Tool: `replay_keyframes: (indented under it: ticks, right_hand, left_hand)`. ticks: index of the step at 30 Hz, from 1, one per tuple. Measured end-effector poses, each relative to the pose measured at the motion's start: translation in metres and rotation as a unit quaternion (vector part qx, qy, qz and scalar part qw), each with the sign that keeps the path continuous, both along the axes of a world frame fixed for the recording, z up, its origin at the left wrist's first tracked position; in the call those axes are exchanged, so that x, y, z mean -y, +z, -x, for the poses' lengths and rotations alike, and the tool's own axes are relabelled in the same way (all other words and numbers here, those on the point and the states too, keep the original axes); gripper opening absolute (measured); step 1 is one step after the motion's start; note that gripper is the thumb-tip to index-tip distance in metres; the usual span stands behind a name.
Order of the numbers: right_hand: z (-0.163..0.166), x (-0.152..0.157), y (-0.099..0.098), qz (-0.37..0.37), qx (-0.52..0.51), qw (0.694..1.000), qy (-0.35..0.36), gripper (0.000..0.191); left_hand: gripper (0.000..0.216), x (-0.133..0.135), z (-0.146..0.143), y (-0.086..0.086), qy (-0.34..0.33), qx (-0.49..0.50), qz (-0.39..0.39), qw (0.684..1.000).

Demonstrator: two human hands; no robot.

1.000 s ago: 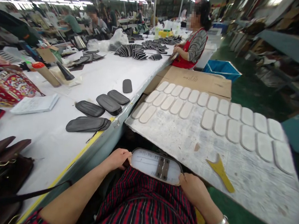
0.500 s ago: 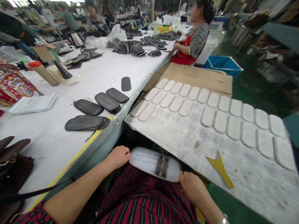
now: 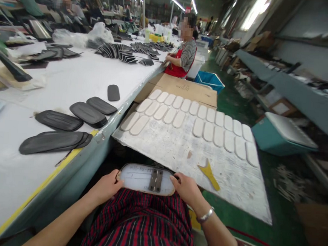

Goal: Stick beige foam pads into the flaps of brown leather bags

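Note:
Between my hands, over my lap, is an oval template (image 3: 137, 179) with a pale face, handwriting, a dark rim and a metal hinge (image 3: 155, 180) towards its right end. My left hand (image 3: 108, 185) pinches the left end, thumb on the face. Gripping the opposite end is my right hand (image 3: 186, 187), a bracelet on its wrist. Whether a piece of material lies inside the template cannot be made out. Rows of white oval pieces (image 3: 178, 117) lie on the grey board (image 3: 162, 145) just beyond, along with a yellow forked tool (image 3: 209, 174).
Dark oval pieces (image 3: 57, 141) lie in stacks on the white table (image 3: 12, 171) at left, near its yellow-taped edge. A co-worker in a red apron (image 3: 175, 69) stands further along. Beyond the board are a cardboard sheet (image 3: 195, 89), a blue bin (image 3: 209, 81) and a teal box (image 3: 282, 136).
The view has swung to the right, so the scene shifts left. My left thumb now lies over the template's face, and my right hand's fingers have shifted up around its end.

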State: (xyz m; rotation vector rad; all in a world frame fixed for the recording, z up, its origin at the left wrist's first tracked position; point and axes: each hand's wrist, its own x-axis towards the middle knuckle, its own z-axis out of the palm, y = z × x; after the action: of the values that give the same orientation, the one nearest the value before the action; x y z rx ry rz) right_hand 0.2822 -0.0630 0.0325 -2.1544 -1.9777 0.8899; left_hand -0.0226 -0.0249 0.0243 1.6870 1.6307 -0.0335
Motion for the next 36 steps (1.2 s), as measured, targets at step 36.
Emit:
replay_keyframes:
  ticks: [36]
  right_hand:
    - [0.015,0.024,-0.011,0.301,-0.356,0.855,-0.227,0.031]
  left_hand:
    - [0.082,-0.003,0.002,-0.015,0.118,0.216,0.094,0.965]
